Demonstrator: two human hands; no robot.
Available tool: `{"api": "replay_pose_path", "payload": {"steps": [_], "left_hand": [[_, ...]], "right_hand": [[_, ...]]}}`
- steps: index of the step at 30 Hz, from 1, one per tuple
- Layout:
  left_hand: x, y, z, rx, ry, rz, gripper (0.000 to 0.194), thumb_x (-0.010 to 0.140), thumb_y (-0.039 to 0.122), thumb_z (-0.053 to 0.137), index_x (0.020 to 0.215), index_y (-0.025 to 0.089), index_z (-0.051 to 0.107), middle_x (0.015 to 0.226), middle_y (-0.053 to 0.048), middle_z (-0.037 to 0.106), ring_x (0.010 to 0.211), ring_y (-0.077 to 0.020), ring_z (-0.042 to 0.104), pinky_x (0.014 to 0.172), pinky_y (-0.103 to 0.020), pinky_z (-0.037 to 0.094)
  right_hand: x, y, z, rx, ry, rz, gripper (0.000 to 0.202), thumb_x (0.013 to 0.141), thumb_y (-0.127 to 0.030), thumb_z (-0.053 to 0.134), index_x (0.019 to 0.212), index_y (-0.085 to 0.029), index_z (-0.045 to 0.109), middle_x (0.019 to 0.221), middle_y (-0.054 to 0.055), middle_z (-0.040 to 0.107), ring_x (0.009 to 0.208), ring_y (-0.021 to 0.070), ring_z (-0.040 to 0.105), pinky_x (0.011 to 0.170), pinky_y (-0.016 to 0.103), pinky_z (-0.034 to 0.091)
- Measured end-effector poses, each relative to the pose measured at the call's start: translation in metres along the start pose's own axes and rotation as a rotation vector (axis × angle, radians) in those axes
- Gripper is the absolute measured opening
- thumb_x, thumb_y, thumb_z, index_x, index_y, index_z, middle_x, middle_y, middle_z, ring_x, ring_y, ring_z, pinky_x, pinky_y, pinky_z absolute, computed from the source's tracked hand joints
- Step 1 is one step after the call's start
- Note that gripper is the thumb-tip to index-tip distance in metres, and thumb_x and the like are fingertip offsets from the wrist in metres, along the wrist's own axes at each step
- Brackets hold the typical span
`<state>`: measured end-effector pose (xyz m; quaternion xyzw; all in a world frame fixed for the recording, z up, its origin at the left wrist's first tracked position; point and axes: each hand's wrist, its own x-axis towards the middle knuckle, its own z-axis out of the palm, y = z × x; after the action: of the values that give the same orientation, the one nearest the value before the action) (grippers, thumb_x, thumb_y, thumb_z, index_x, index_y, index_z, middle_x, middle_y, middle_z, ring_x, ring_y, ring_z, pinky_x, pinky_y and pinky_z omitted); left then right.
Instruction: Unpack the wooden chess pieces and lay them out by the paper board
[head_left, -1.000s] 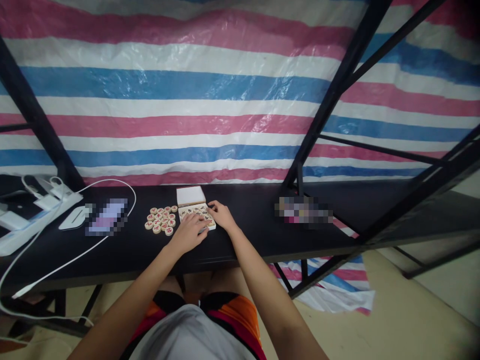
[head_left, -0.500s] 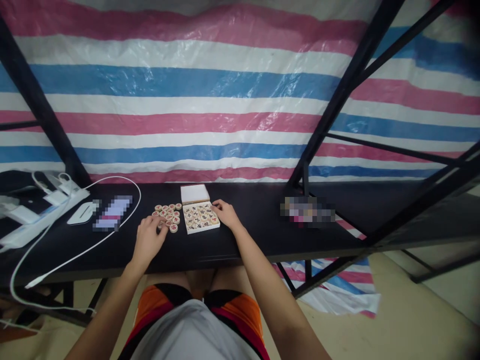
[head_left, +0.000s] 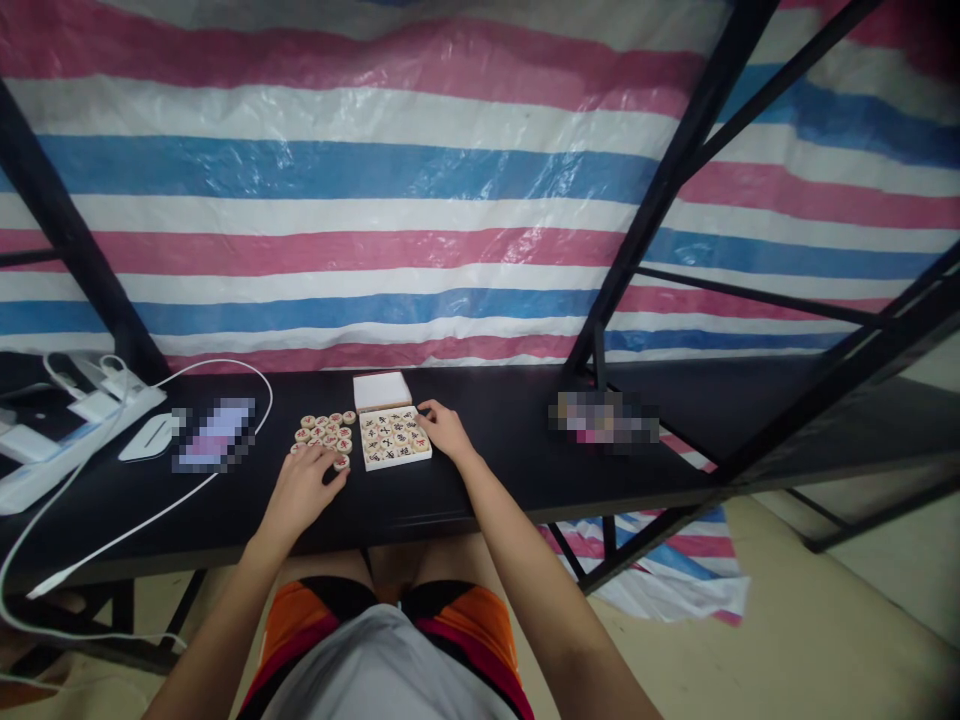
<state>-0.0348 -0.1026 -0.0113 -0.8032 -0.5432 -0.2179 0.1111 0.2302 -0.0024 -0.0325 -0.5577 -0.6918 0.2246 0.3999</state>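
Round wooden pieces with red characters (head_left: pixel 322 432) lie in rows on the black table, left of a white box (head_left: pixel 399 461). The box holds several pieces with black characters (head_left: pixel 385 432) and one red-marked piece at its near right corner. My left hand (head_left: pixel 301 490) covers the nearest row of loose pieces, its fingertips on them and its thumb by the piece at the row's right end. At the box's right edge rests my right hand (head_left: pixel 445 430), thumb and forefinger touching the rim; its other fingers are partly hidden.
Behind the box lies its open lid (head_left: pixel 382 391). A blurred phone (head_left: pixel 217 433), a white device (head_left: pixel 150 437), a cable and a power strip (head_left: pixel 75 445) are on the left. A blurred object (head_left: pixel 604 418) sits to the right, near the black metal frame (head_left: pixel 637 235).
My left hand has shifted slightly toward me and right, onto the nearest row, where the pieces sit more evenly. The whole view has moved a little; my right hand stays at the box.
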Motion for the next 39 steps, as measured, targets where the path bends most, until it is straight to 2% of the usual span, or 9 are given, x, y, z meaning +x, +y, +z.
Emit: {"api": "replay_pose_path", "payload": {"steps": [8, 11, 16, 23, 27, 30, 34, 37, 39], "left_hand": [[-0.001, -0.003, 0.001, -0.1, 0.001, 0.054, 0.015, 0.084, 0.03, 0.052, 0.084, 0.021, 0.064, 0.092, -0.006, 0.066, 0.09, -0.0238, 0.056, 0.081, -0.037, 0.04], [0.0, -0.001, 0.0, -0.229, 0.054, 0.085, 0.015, 0.084, 0.031, 0.053, 0.084, 0.021, 0.064, 0.092, -0.005, 0.066, 0.091, -0.0219, 0.058, 0.085, -0.037, 0.041], [0.018, 0.019, 0.006, -0.489, 0.149, 0.062, 0.016, 0.085, 0.033, 0.055, 0.086, 0.021, 0.064, 0.093, -0.004, 0.067, 0.094, -0.0201, 0.059, 0.087, -0.036, 0.044], [0.059, 0.058, 0.027, -0.474, -0.074, 0.123, 0.015, 0.085, 0.03, 0.056, 0.085, 0.022, 0.069, 0.095, -0.002, 0.07, 0.092, -0.0206, 0.059, 0.086, -0.037, 0.044], [0.06, 0.066, 0.026, -0.479, -0.074, 0.164, 0.021, 0.088, 0.031, 0.05, 0.091, 0.024, 0.07, 0.099, -0.002, 0.07, 0.095, -0.0194, 0.059, 0.088, -0.037, 0.043], [0.05, 0.057, 0.015, -0.422, 0.026, 0.151, 0.025, 0.089, 0.033, 0.047, 0.096, 0.023, 0.069, 0.104, -0.004, 0.067, 0.099, -0.0206, 0.057, 0.089, -0.038, 0.043], [0.024, 0.014, -0.002, -0.229, 0.162, 0.003, 0.027, 0.089, 0.031, 0.043, 0.095, 0.02, 0.067, 0.096, -0.007, 0.065, 0.097, -0.0237, 0.055, 0.088, -0.039, 0.042], [0.002, -0.024, -0.011, -0.153, 0.178, -0.085, 0.028, 0.087, 0.037, 0.045, 0.094, 0.019, 0.066, 0.093, -0.007, 0.064, 0.089, -0.0234, 0.055, 0.081, -0.037, 0.044], [-0.008, -0.039, -0.013, -0.148, 0.147, -0.067, 0.029, 0.087, 0.038, 0.045, 0.093, 0.02, 0.066, 0.091, -0.006, 0.063, 0.087, -0.0219, 0.055, 0.081, -0.035, 0.044]], "right_hand": [[-0.001, 0.0, -0.001, 0.001, 0.0, 0.0, 0.024, 0.078, -0.031, 0.053, 0.099, -0.023, 0.063, 0.065, -0.003, 0.061, 0.061, 0.0123, 0.054, 0.061, 0.022, 0.036], [-0.001, -0.001, -0.001, -0.001, -0.005, 0.002, 0.024, 0.079, -0.031, 0.053, 0.098, -0.022, 0.063, 0.065, -0.003, 0.061, 0.061, 0.0122, 0.053, 0.06, 0.022, 0.036], [0.0, 0.0, 0.0, -0.01, -0.01, -0.001, 0.022, 0.079, -0.031, 0.052, 0.096, -0.022, 0.064, 0.066, -0.003, 0.062, 0.061, 0.0121, 0.054, 0.06, 0.022, 0.036], [0.001, 0.002, 0.001, -0.014, -0.003, -0.001, 0.021, 0.079, -0.031, 0.053, 0.095, -0.024, 0.064, 0.066, -0.003, 0.063, 0.062, 0.0125, 0.055, 0.063, 0.023, 0.038], [0.002, 0.003, 0.001, -0.011, 0.003, -0.002, 0.019, 0.079, -0.031, 0.053, 0.092, -0.024, 0.064, 0.066, -0.003, 0.062, 0.063, 0.0126, 0.056, 0.064, 0.023, 0.038], [0.002, 0.003, 0.001, -0.012, 0.005, -0.002, 0.02, 0.079, -0.031, 0.053, 0.093, -0.023, 0.064, 0.065, -0.003, 0.061, 0.063, 0.0126, 0.055, 0.063, 0.023, 0.037], [0.001, 0.003, 0.0, -0.004, 0.004, -0.001, 0.022, 0.079, -0.032, 0.052, 0.095, -0.023, 0.064, 0.064, -0.003, 0.061, 0.061, 0.0124, 0.054, 0.061, 0.022, 0.036], [0.0, 0.003, 0.0, -0.001, 0.011, -0.006, 0.022, 0.078, -0.032, 0.052, 0.095, -0.023, 0.064, 0.065, -0.003, 0.061, 0.062, 0.0125, 0.054, 0.062, 0.023, 0.037], [0.0, 0.003, 0.0, -0.004, 0.013, 0.002, 0.023, 0.078, -0.033, 0.052, 0.094, -0.023, 0.064, 0.065, -0.003, 0.061, 0.061, 0.0124, 0.053, 0.062, 0.023, 0.037]]}}
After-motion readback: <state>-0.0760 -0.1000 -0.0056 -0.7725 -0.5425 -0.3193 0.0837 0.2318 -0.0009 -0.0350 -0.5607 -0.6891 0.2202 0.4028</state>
